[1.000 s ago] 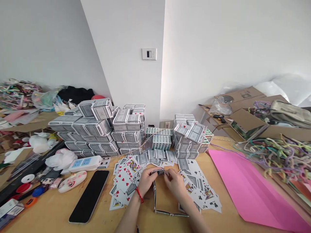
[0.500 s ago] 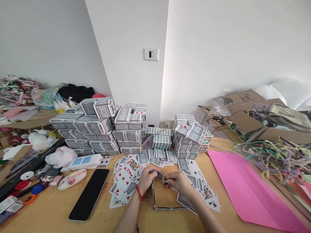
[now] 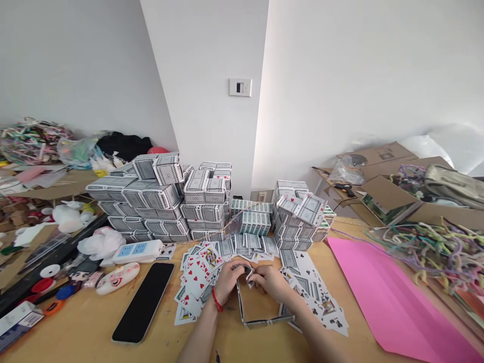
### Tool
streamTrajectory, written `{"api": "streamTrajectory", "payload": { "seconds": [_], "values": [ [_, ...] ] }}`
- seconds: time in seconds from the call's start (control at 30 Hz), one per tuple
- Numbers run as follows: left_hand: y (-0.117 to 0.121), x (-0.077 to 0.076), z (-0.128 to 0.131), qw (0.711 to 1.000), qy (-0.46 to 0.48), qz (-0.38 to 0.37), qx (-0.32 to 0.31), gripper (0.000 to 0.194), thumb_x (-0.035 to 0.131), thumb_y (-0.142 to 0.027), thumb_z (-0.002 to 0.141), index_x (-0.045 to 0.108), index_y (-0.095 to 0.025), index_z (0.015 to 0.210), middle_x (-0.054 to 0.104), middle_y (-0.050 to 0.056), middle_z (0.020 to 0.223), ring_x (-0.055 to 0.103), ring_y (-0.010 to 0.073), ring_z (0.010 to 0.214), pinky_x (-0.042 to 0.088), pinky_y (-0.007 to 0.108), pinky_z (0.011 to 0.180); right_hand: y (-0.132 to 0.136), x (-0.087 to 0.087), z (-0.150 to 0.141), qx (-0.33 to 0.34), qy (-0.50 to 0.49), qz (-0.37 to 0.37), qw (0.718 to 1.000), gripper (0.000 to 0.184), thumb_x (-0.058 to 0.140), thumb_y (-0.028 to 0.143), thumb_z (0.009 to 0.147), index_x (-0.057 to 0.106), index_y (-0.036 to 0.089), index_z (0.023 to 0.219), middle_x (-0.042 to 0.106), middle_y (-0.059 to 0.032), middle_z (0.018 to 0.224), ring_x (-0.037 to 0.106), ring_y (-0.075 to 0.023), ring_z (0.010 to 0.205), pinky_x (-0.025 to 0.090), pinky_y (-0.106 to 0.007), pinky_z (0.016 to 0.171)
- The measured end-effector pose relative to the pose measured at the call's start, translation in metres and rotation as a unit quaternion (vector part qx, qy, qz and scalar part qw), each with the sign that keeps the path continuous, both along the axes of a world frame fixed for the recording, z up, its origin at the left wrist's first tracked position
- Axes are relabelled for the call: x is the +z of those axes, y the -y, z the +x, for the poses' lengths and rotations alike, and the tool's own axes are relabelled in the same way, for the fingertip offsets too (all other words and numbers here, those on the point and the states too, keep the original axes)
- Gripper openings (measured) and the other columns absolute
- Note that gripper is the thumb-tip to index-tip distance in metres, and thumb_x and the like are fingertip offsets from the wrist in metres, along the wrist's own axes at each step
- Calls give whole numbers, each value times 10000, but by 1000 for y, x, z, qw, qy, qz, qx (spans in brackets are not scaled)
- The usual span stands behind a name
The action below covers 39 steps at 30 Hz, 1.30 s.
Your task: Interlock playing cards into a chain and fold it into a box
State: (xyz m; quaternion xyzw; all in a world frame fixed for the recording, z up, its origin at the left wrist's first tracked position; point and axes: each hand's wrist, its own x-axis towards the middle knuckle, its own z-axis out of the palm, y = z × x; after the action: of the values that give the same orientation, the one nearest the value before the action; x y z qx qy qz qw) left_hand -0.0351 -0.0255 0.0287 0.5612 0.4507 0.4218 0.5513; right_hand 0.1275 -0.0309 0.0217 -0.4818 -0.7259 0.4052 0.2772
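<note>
My left hand (image 3: pixel 230 280) wears a red string bracelet (image 3: pixel 217 301). Its fingers are closed at the far left corner of a thin rectangular frame of folded cards (image 3: pixel 260 322), which stands on edge on the table. Between both hands is a small folded playing card (image 3: pixel 249 275), its white face partly showing. My right hand (image 3: pixel 270 282) pinches that card close to the left fingertips. Fingers hide the frame's far side. Loose playing cards (image 3: pixel 195 275) lie face up to the left, and more fanned cards (image 3: pixel 308 285) spread to the right, partly under my right forearm.
Stacks of card-built blocks (image 3: pixel 151 201) rise behind on the left, with another stack (image 3: pixel 297 217) at back right. Boxed decks (image 3: pixel 256 222) stand between. A black phone (image 3: pixel 143 302), a power strip (image 3: pixel 138 250), pink paper (image 3: pixel 381 297) and tangled fuzzy stems (image 3: pixel 419 242) surround the work area.
My right hand has moved slightly left, closer to my left fingers. The folded card between them has tilted, showing more white. The camera view has shifted slightly.
</note>
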Motion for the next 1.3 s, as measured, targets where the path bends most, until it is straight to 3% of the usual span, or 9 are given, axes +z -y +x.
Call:
{"api": "streamTrajectory", "payload": {
  "seconds": [0.13,0.33,0.53,0.73,0.97,1.03,1.17,1.3],
  "values": [
    [-1,-3,-2,998,59,-20,0,274,407,-165,654,668,-141,734,681,48,805,596,193,780,435,284,748,1,1,-10,13,38,-36,999,484,344,494,849,531,171,541,589,-2,473,499,-91,328,382,-182,365],
    [-3,-6,-6,997,74,-29,3,255,445,-191,661,672,-140,764,672,56,830,584,206,829,420,292,769,2,-3,-20,-30,73,-8,997,532,282,470,871,427,190,441,479,15,345,476,-94,297,382,-181,380],
    [-1,-2,-3,998,57,-12,6,165,661,-225,580,646,-150,726,643,30,729,570,167,707,423,252,687,5,-6,-20,-41,109,21,993,467,319,313,871,452,184,442,502,1,357,490,-99,321,358,-172,377],
    [-2,-5,4,998,41,-16,52,102,686,-214,538,630,-150,593,613,8,633,551,149,641,425,245,641,9,-4,-16,-9,133,57,989,364,362,254,862,578,163,583,619,-25,505,555,-113,442,387,-182,484],
    [-2,-7,5,997,34,-4,62,112,676,-248,561,634,-150,596,626,14,636,569,163,659,440,265,660,8,-6,-14,-31,177,89,980,290,392,230,842,637,164,703,688,-72,735,608,-162,651,362,-218,579],
    [0,-5,5,998,28,5,56,106,673,-250,581,646,-157,625,641,20,675,580,174,705,443,273,699,8,-5,-11,-41,188,89,977,278,414,288,833,643,169,730,687,-69,723,607,-168,644,345,-221,562],
    [1,1,5,999,-6,39,19,138,647,-264,638,670,-170,736,665,41,794,594,196,812,438,292,779,10,0,-7,-86,212,85,970,311,474,401,777,600,185,962,666,-38,658,598,-174,605,306,-221,522],
    [2,7,2,999,-19,35,-19,247,669,-272,625,671,-167,849,669,62,889,596,217,868,439,309,814,13,8,-5,-99,219,81,967,332,499,326,734,550,197,1036,648,-13,664,586,-168,614,303,-218,530]
  ]
}}
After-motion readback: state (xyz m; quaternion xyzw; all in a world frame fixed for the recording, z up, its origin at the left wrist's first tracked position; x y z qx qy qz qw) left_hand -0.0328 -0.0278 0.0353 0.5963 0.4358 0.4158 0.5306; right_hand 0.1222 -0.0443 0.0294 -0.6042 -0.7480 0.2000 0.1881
